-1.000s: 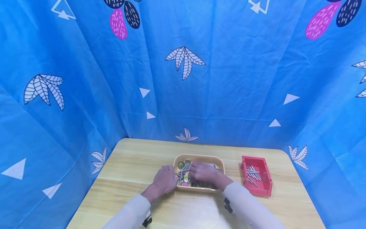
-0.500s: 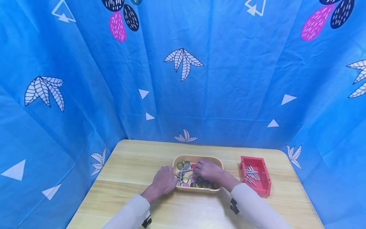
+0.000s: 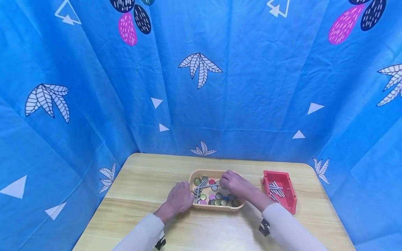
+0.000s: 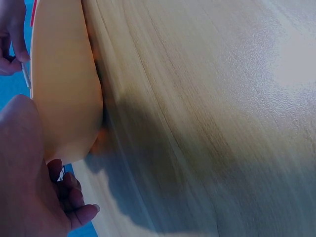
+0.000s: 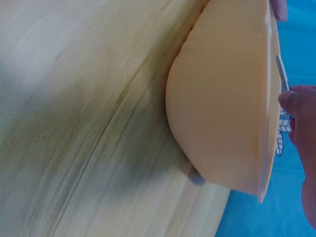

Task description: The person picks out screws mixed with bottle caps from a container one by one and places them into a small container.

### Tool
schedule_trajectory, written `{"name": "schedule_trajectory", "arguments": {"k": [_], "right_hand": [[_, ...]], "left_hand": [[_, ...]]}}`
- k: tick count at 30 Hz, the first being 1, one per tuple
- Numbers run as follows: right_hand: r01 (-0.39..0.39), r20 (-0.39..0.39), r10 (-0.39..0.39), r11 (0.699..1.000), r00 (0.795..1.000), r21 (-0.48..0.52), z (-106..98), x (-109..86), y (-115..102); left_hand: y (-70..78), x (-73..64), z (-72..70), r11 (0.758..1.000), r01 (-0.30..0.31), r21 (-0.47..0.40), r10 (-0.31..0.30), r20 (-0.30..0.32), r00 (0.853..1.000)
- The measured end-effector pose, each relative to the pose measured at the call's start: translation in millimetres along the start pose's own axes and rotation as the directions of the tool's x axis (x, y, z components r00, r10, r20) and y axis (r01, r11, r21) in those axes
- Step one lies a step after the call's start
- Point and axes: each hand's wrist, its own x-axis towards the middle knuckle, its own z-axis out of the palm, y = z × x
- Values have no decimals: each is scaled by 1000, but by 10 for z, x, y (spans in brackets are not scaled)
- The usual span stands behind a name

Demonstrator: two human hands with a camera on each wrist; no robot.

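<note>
Head view, lower centre of the frame: pinches one metal rod [image 3: 211, 185] near its right end with the right hand [image 3: 235, 183], above the right half of the tan tray [image 3: 210, 207]. Grips the tray's left end with the left hand [image 3: 180, 197], curled round the wall, presumably to steady it. Inside the tray, shows loose rods [image 3: 204, 183] crossed at the left and round caps [image 3: 217, 202] scattered through the middle and along the lower edge. At the lower right, well apart from the tray, shows a red bin [image 3: 291, 195] with more rods [image 3: 276, 187] inside, on the same wooden table [image 3: 150, 174].

Left wrist view: catches the held rod slanting by the tray's rim at the upper left, and the left fingers bent beyond the tray's end at the lower left. Right wrist view: shows the rod pinched between thumb and finger at the right edge. Gives no sure sign of contact or gap between the held rod's far end and the loose rods.

Seems, by judgement, to be at the step of taking a single rod from among the caps. Calls next for a firm pinch, a lift clear of loose rods and rim, and, if bound for the red bin, a carry toward the right of the frame.
</note>
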Motion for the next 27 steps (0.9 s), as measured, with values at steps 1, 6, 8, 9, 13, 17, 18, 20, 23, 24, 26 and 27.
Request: {"name": "schedule_trajectory", "arguments": {"k": [1, 6, 8, 9, 13, 17, 18, 20, 23, 24, 26, 27], "right_hand": [[-10, -2, 10, 1000, 1000, 13, -12, -12, 4], [-54, -17, 55, 997, 998, 54, -79, -64, 17], [-75, -29, 77, 995, 997, 71, -109, -84, 21], [-88, -34, 91, 993, 995, 81, -126, -98, 24], [-146, -53, 153, 982, 987, 122, -229, -174, 30], [-196, -57, 205, 972, 977, 131, -344, -276, 48], [-206, -62, 216, 969, 974, 133, -370, -302, 56], [-216, -84, 228, 967, 970, 134, -402, -355, 84], [-245, -100, 260, 959, 960, 141, -457, -425, 135], [-257, -101, 272, 956, 957, 144, -476, -446, 152], [-289, -89, 303, 946, 949, 148, -524, -491, 185], [-306, -79, 319, 941, 945, 145, -546, -513, 199]], "left_hand": [[-3, 0, 4, 1000, 1, 1, -1, 1, 1000], [-13, 2, 14, 1000, 5, 7, -5, 5, 1000], [-12, 0, 12, 1000, 6, 5, -6, 9, 1000], [-14, -2, 16, 1000, 4, 8, -4, 8, 1000], [-10, -12, 20, 1000, -14, -2, 14, -11, 1000], [-16, -15, 47, 1000, -30, -2, 29, -42, 999], [-19, -13, 59, 1000, -28, -1, 28, -44, 999], [-28, -8, 74, 1000, -24, 1, 24, -38, 999], [-11, -5, 30, 1000, -15, -5, 15, -7, 1000], [-9, -4, 21, 1000, -15, 1, 15, -3, 1000], [9, -9, -20, 1000, -16, 1, 16, 10, 1000], [14, -10, -38, 1000, -16, -3, 16, 13, 1000]]}}
